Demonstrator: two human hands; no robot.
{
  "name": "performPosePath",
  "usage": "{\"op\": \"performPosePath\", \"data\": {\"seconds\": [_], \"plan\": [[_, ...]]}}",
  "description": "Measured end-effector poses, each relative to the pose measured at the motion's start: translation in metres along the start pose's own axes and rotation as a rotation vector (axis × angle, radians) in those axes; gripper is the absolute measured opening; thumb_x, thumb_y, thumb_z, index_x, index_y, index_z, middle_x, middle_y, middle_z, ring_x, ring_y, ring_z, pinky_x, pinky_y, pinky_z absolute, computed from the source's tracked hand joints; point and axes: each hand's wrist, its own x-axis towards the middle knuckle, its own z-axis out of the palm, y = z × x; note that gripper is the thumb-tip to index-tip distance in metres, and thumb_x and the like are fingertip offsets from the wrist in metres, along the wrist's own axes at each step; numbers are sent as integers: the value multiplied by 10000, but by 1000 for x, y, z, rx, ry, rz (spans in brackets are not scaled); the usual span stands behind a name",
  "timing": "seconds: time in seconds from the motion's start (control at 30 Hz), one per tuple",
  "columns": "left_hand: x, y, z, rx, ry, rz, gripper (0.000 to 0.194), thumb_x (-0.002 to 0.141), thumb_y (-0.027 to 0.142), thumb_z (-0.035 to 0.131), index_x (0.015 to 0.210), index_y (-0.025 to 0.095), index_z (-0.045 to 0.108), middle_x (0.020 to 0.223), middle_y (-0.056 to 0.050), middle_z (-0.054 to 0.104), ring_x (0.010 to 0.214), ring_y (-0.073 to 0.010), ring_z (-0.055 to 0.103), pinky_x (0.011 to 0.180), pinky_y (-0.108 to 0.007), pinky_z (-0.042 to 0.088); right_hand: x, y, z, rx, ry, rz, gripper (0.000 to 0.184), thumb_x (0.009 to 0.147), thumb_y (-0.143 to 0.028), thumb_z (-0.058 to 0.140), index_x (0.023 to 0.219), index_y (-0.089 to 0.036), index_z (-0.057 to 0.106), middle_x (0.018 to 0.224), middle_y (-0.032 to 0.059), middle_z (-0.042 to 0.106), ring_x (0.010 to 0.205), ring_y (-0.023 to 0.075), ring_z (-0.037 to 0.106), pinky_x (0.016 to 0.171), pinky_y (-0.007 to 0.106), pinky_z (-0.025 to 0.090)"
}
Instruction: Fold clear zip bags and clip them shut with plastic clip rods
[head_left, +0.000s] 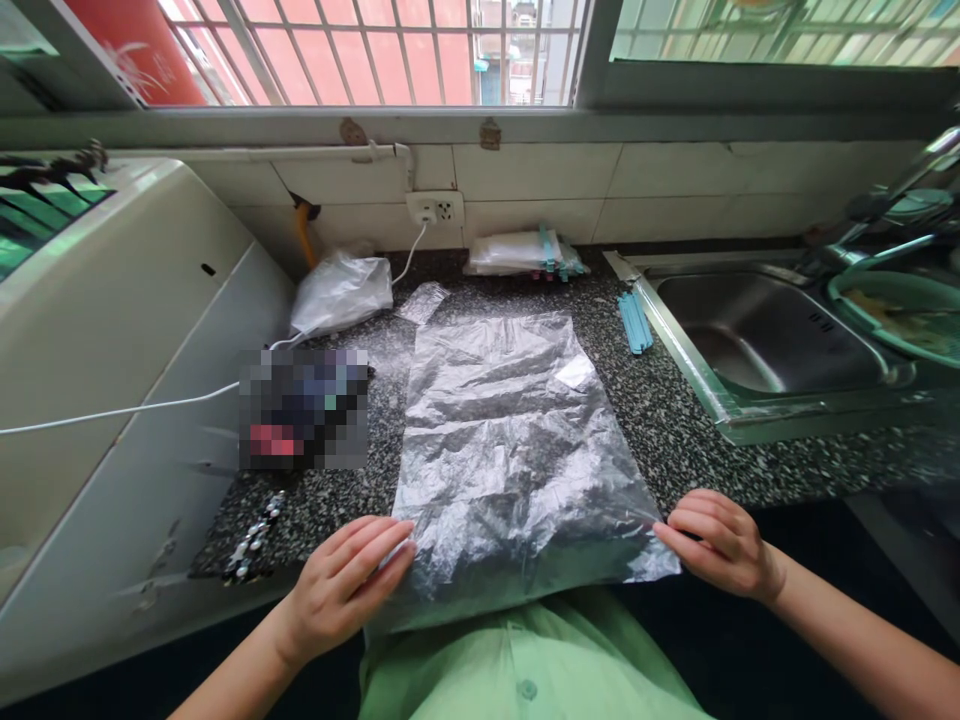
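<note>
A large clear plastic bag (510,440) lies spread on the speckled countertop, its near end hanging past the front edge against the green shirt. My left hand (352,575) pinches the bag's near left side between thumb and fingers. At the near right corner, my right hand (716,545) grips the film with its fingertips. A small white label (575,372) shows near the bag's right side. Beyond the far left corner is a small crumpled piece of clear plastic (424,302). Several light-blue strips (635,323) rest in a bundle to the right of the bag.
A steel sink (772,330) with a green basin (907,310) is at the right. Folded plastic bags (517,253) and a white plastic bundle (345,290) lie along the wall. A blurred-out object (304,410) and a white cable (150,408) are at left, beside a white appliance (150,300).
</note>
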Motion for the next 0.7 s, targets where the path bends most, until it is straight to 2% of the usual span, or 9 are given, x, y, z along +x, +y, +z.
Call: {"op": "performPosePath", "data": {"seconds": [0.43,0.7], "plan": [[18,5,-18,20,81,10,139,732,26,602,814,127,652,903,-73,646,860,-162,610,792,-301,530,12,0,-15,-18,40,-18,162,759,-78,543,767,-190,660,767,21,575,718,122,575,672,289,525],[15,4,-32,10,86,-61,210,750,61,580,889,199,658,944,-34,639,860,-160,617,757,-293,553,22,0,-29,-32,60,24,219,770,-115,537,845,-286,652,724,4,567,683,131,577,653,306,539]]}}
